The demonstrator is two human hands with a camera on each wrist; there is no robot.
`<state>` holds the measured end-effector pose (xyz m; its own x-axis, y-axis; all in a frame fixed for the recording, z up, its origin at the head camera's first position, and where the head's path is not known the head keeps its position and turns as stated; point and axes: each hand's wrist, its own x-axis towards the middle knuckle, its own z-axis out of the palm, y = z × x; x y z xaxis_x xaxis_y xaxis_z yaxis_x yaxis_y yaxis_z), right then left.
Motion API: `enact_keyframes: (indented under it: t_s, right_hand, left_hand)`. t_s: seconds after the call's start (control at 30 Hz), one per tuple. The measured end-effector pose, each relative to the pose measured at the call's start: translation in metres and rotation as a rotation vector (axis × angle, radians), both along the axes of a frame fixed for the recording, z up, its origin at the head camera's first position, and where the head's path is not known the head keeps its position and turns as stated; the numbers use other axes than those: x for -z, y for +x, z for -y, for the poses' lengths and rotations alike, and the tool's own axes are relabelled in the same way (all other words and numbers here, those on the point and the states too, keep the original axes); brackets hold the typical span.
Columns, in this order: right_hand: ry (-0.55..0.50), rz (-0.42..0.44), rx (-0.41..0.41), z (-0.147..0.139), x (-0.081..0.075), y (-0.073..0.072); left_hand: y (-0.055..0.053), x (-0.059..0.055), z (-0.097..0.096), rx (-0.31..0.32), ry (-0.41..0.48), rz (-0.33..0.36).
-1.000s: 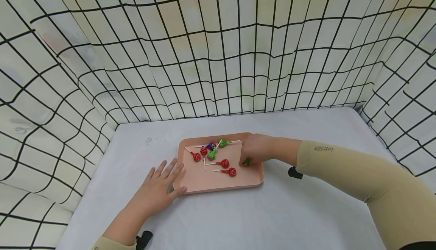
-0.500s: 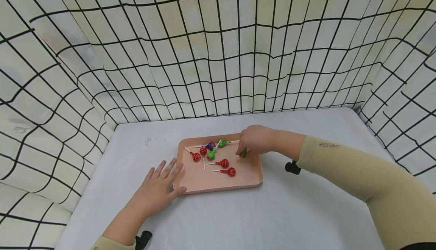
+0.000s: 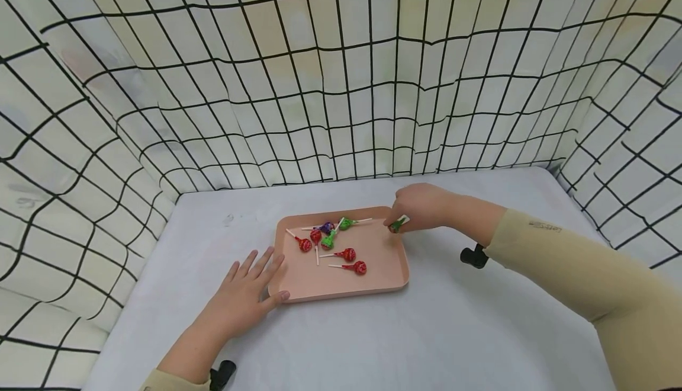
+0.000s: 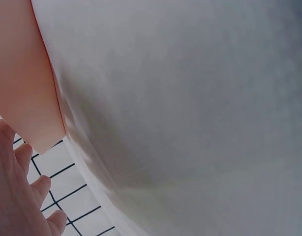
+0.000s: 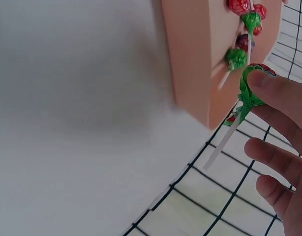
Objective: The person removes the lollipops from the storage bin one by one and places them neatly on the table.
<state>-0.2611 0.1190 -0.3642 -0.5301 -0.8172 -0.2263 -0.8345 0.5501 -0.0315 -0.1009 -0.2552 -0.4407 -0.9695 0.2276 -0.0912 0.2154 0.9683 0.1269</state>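
Between thumb and fingertips my right hand [image 3: 423, 206] pinches a green-wrapped lollipop [image 5: 250, 93] by its head, its white stick pointing away from the hand in the right wrist view. In the head view that hand is over the tray's far right corner. A shallow pink tray [image 3: 325, 284] lies on the table; my left hand [image 3: 242, 293], fingers spread, rests at its left edge. On the tray are several lollipops: a purple one [image 3: 326, 228], green ones such as this lollipop [image 3: 346, 223], and red ones such as this lollipop [image 3: 359, 268].
A white cloth covers the table [image 3: 437, 332]. Black wire grid [image 3: 373, 83] with pale backing stands behind it and along both sides. A small black device [image 3: 474, 256] is at the right wrist, another black device [image 3: 222, 374] at the left.
My right hand has lifted the green-wrapped lollipop from the tray's right side and moved up and right with it. My left hand has stayed at the tray's edge.
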Motion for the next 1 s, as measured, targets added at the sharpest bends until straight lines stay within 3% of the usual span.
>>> enact_keyframes:
  t_s: [0.3,0.57,1.0]
  right_hand:
    - [-0.041,0.01,0.083,-0.042,0.002,-0.002]
    - [-0.042,0.021,0.121,-0.062,0.006,-0.002]
    - [0.031,0.104,0.162,-0.071,0.045,-0.002]
  left_hand:
    - [-0.001,0.0,-0.001,-0.008,-0.001,0.002]
    - [0.0,-0.003,-0.001,-0.003,0.004,0.02]
    - [-0.001,-0.002,0.0,-0.005,0.004,0.025]
